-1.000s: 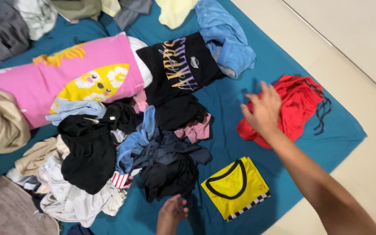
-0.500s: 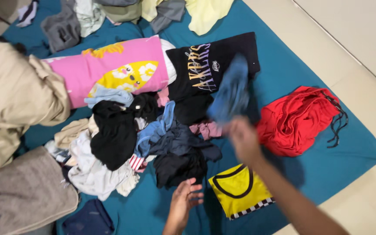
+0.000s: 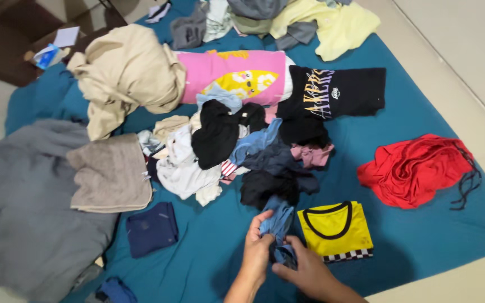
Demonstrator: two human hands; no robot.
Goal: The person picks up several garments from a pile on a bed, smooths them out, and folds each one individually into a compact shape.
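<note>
Head view, looking down onto a teal sheet (image 3: 366,129) spread on a pale floor (image 3: 467,50).

A blue garment (image 3: 278,224) is held bunched between both hands at the lower middle of the frame, just left of a folded yellow shirt (image 3: 338,227) with black neck trim. The garment is gathered into a narrow strip. Its long axis runs roughly from the near edge of the frame toward the far side, tilted slightly to the right at the top; the upper end points toward the dark clothes of the central pile (image 3: 242,151), and the lower end is buried between the hands.

The left hand (image 3: 258,247) is closed on the left side of the strip, with fingers curled around the fabric. The right hand (image 3: 301,269) is closed on the lower end, with cloth pinched under the thumb and fingers. The two hands are seen touching or nearly touching; which one cannot be told.

Surroundings noted:
- A red garment (image 3: 416,168) with dark cords is lying crumpled to the right, well apart from the hands.
- A black printed shirt (image 3: 338,90) is spread beyond the pile, beside a pink and yellow cushion (image 3: 237,76).
- A beige garment (image 3: 124,76) is heaped at the upper left.
- A grey blanket (image 3: 23,207) and a brownish towel (image 3: 110,174) are lying at the left.
- A folded navy item (image 3: 151,229) is lying left of the hands, apart from them.
</note>
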